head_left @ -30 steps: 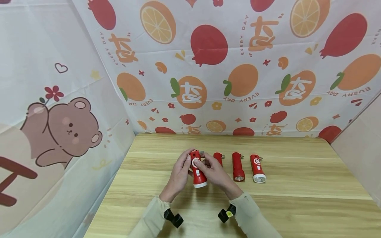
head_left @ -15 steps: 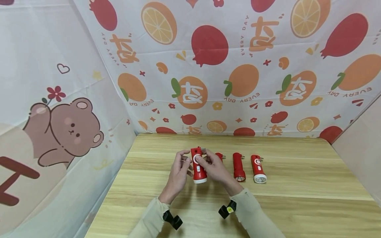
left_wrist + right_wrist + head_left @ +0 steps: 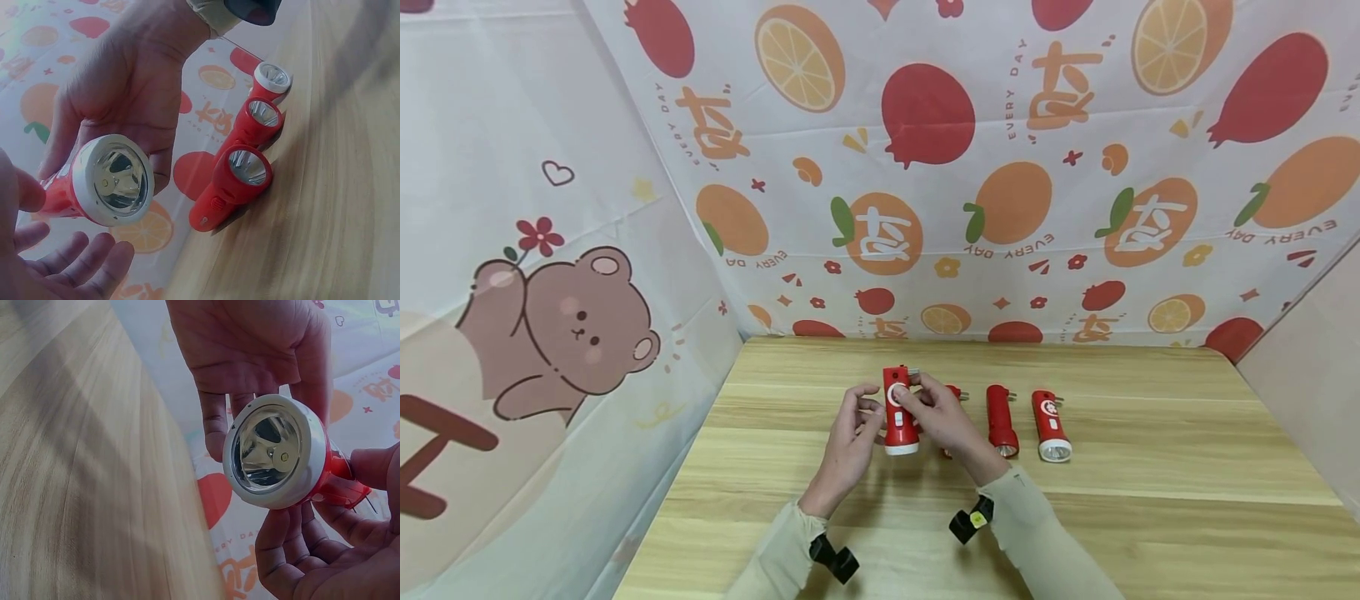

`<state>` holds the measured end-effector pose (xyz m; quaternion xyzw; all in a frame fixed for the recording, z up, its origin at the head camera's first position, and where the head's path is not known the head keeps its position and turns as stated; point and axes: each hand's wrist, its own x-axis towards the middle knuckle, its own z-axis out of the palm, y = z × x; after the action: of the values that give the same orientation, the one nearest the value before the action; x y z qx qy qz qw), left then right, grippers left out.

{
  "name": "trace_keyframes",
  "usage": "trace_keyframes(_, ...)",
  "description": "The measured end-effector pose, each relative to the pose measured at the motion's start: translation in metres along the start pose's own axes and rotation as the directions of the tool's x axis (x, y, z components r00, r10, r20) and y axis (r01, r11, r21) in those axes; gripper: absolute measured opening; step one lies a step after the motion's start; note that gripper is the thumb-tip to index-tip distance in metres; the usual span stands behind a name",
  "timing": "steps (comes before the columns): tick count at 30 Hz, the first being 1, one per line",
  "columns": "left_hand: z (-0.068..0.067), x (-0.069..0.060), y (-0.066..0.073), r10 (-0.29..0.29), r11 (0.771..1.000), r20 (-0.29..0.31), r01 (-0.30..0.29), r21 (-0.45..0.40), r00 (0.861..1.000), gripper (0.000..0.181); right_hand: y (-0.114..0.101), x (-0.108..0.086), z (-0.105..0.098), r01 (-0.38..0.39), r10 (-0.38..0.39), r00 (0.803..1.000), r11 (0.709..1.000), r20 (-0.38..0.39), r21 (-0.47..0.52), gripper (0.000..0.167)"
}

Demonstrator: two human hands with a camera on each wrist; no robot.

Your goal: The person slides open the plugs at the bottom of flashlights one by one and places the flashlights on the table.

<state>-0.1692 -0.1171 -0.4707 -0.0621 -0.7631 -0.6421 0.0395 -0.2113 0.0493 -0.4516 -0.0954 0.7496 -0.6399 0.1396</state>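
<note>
A red flashlight with a white lens rim, a white switch and metal plug prongs is held above the table. My right hand grips it, thumb on the round white emblem and fingers behind the body. Close by its left side is my left hand, fingers loosely bent and spread. In the left wrist view, the left thumb appears to touch the red body while the other fingers stay apart from it. The clear lens faces the right wrist camera.
Three more red flashlights lie on the wooden table: one partly hidden by my right hand, a plain red one, and one with a white rim. A fruit-print cloth hangs at the table's back edge.
The held flashlight has risen slightly away from me and stands straighter. My left fingers have loosened from its side, while the right hand keeps its grip.
</note>
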Motion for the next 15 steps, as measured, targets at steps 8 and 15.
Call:
trace_keyframes(8,0.001,0.001,-0.003,-0.037,0.999,-0.005,0.037,0.015,0.999,0.035,0.004,0.009,0.001,-0.076,0.077,0.997,0.996,-0.027,0.055,0.043)
trace_keyframes(15,0.001,0.002,-0.007,-0.076,0.996,0.000,0.075,0.038,0.997,0.036,0.009,0.016,0.004,-0.149,0.152,0.987,0.987,-0.052,0.056,0.046)
